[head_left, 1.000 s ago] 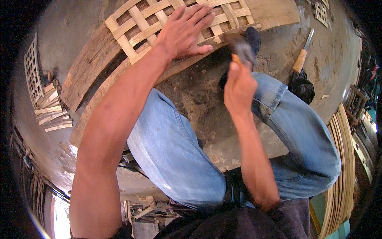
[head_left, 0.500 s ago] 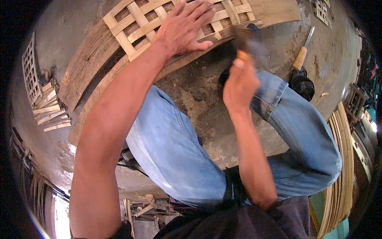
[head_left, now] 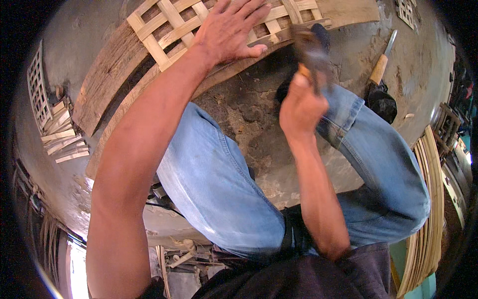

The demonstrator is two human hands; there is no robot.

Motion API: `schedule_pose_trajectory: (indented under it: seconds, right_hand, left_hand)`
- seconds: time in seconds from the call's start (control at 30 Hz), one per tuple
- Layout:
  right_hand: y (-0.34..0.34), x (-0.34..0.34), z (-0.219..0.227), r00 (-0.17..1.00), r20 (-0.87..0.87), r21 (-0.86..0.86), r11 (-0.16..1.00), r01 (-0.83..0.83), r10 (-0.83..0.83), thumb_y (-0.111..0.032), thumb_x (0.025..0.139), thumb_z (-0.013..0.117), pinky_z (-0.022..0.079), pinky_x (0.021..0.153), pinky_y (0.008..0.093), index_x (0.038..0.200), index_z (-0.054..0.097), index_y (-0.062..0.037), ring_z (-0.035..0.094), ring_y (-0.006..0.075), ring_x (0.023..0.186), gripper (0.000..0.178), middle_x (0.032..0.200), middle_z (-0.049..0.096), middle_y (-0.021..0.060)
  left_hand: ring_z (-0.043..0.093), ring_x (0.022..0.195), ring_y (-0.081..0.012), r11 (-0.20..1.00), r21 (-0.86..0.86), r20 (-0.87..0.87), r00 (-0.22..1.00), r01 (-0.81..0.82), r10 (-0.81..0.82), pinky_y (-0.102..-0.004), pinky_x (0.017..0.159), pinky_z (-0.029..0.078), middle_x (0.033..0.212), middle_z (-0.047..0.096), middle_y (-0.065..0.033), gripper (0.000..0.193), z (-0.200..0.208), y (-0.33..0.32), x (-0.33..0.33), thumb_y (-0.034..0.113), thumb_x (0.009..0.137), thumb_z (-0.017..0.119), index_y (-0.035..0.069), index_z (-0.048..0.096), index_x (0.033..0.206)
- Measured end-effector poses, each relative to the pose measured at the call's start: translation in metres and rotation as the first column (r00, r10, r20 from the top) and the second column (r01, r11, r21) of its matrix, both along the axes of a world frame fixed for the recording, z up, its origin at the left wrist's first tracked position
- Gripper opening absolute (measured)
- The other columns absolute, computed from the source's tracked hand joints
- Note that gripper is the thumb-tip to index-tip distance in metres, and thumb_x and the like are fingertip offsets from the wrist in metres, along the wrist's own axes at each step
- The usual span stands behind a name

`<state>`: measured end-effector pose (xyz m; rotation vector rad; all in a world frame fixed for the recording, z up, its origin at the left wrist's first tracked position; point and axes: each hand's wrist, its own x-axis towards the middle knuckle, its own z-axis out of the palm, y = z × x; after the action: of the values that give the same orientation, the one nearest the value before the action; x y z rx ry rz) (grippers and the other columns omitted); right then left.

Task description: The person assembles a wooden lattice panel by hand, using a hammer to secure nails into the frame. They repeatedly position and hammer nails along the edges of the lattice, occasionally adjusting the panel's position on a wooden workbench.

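Upper centre, the left hand [head_left: 230,31] splays on the woven-strip lattice [head_left: 184,31], likely steadying it; right of centre, the right hand [head_left: 302,107] clamps a blurred orange-handled tool [head_left: 313,56]

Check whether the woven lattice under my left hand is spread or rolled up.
Spread out: the woven lattice lies across curved wooden boards, gaps showing between its strips, the left hand on top.
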<state>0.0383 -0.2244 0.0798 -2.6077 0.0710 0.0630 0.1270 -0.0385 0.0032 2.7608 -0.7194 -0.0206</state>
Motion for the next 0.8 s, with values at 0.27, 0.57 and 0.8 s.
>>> schedule_pose_trajectory:
  seconds: [0.27,0.57,0.8]
  right_hand:
    - [-0.006,0.009,-0.007,0.998,-0.03,0.013,0.999,-0.046,0.047,-0.025,0.1,0.051,0.05,0.063,0.0524,0.115,0.058,0.0063,0.063,0.0503,0.076,0.035,0.081,0.064,0.0306]
    - [-0.017,0.006,-0.017,0.992,-0.092,-0.039,0.995,-0.088,0.084,-0.028,0.1,0.052,0.048,0.071,0.0558,0.111,0.057,0.0009,0.063,0.0482,0.08,0.032,0.085,0.065,0.0245]
    - [0.017,-0.006,0.011,0.985,-0.116,-0.051,0.99,-0.134,0.128,-0.027,0.095,0.056,0.05,0.066,0.052,0.104,0.054,-0.0067,0.064,0.0414,0.08,0.022,0.087,0.063,0.0183]
  left_hand:
    - [0.028,0.145,-0.0286,0.999,0.036,0.031,1.0,-0.004,0.003,-0.0495,0.119,0.02,0.154,0.036,-0.0115,0.096,-0.004,-0.002,0.001,0.064,0.078,0.06,0.006,0.035,0.15]
    - [0.028,0.145,-0.028,1.0,0.012,0.01,1.0,-0.001,0.001,-0.0491,0.119,0.021,0.154,0.036,-0.0114,0.093,0.003,-0.005,0.004,0.062,0.079,0.06,0.007,0.036,0.149]
    - [0.025,0.147,-0.028,1.0,0.009,-0.008,1.0,-0.012,0.012,-0.0485,0.12,0.019,0.157,0.032,-0.0116,0.082,-0.007,-0.004,0.004,0.052,0.087,0.057,0.007,0.034,0.151]
